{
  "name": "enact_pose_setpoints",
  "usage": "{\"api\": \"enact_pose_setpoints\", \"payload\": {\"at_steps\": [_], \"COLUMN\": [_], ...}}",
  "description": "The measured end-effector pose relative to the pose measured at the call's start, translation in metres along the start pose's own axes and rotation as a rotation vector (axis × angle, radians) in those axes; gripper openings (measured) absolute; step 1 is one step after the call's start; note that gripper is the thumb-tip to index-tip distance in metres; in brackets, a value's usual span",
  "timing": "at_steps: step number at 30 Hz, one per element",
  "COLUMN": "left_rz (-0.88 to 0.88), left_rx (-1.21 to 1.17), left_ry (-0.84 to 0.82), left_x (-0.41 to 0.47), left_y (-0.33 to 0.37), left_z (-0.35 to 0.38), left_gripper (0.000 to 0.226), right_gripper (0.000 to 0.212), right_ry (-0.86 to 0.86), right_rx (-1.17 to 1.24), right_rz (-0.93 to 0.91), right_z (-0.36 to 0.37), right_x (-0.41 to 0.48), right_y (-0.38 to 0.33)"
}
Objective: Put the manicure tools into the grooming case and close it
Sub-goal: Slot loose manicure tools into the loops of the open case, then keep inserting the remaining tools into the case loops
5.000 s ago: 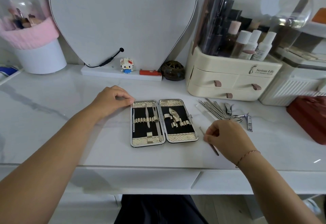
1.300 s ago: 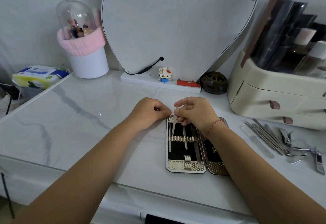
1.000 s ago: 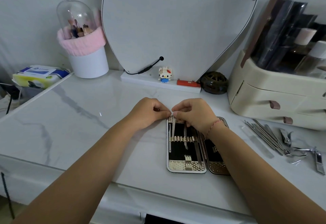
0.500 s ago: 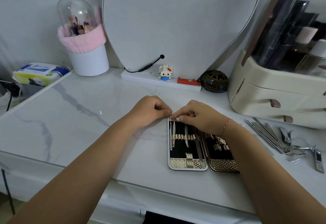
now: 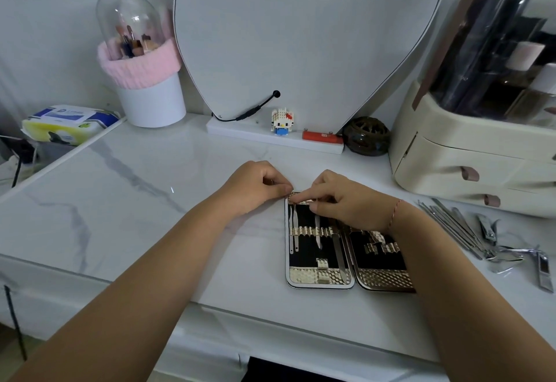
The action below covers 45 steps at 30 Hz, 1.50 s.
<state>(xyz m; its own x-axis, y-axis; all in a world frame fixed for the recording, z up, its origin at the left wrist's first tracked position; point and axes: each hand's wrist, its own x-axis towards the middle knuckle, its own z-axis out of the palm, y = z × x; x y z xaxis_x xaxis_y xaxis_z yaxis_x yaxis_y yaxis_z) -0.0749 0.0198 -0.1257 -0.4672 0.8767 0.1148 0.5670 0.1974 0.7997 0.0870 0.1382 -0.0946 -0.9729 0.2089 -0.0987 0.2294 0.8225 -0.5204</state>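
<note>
- Grooming case (image 5: 319, 275) lay open on the counter (image 5: 135, 201).
- Left hand (image 5: 255, 186), fingers curled, pinched its far left corner.
- Right hand (image 5: 346, 201) pressed a forefinger on its top band; any pinch, I couldn't tell.

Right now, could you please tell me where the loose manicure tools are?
In the head view, the loose manicure tools lie right of the open grooming case and in front of the cream drawer organiser.
</note>
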Motion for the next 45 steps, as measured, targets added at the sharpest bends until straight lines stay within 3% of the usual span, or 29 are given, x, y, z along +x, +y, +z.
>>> {"api": "enact_pose_setpoints", "payload": {"at_steps": [8,15,18,23,30,33,37,41,45], "left_rz": [0.017,0.022,0.033,0.049,0.043,0.035,0.017,0.02,0.009], "left_rx": [-0.027,-0.035,-0.021,-0.024,-0.026,-0.043,-0.085,-0.083,-0.097], "left_ry": [0.028,0.03,0.033,0.043,0.04,0.046,0.053,0.042,0.051], "left_x": [0.001,0.0,0.001,-0.002,-0.004,-0.003,-0.004,-0.004,-0.005], "left_y": [0.0,-0.002,-0.002,-0.001,0.0,-0.001,-0.001,0.001,0.0], "left_z": [0.003,0.003,0.003,0.002,0.002,0.002,0.003,0.003,0.002], "left_gripper": [0.006,0.003,0.005,0.012,0.012,0.009,0.008,0.011,0.012], "right_gripper": [0.027,0.003,0.009,0.016,0.019,0.025,0.008,0.046,0.049], "right_ry": [0.168,0.532,0.537,0.592,0.448,0.427,0.457,0.483,0.415], "right_rx": [0.011,0.015,-0.035,-0.093,-0.111,-0.103,-0.036,0.368,0.649], "right_rz": [0.003,0.409,0.571,0.672,0.785,0.772,0.656,0.388,0.276], "right_z": [-0.016,-0.037,-0.025,-0.018,-0.029,-0.031,-0.033,-0.033,-0.027], "right_x": [-0.025,-0.118,-0.135,-0.135,-0.123,-0.119,-0.116,-0.096,-0.062], "right_y": [-0.005,0.049,0.066,0.071,0.057,0.051,0.048,0.036,0.022]}}
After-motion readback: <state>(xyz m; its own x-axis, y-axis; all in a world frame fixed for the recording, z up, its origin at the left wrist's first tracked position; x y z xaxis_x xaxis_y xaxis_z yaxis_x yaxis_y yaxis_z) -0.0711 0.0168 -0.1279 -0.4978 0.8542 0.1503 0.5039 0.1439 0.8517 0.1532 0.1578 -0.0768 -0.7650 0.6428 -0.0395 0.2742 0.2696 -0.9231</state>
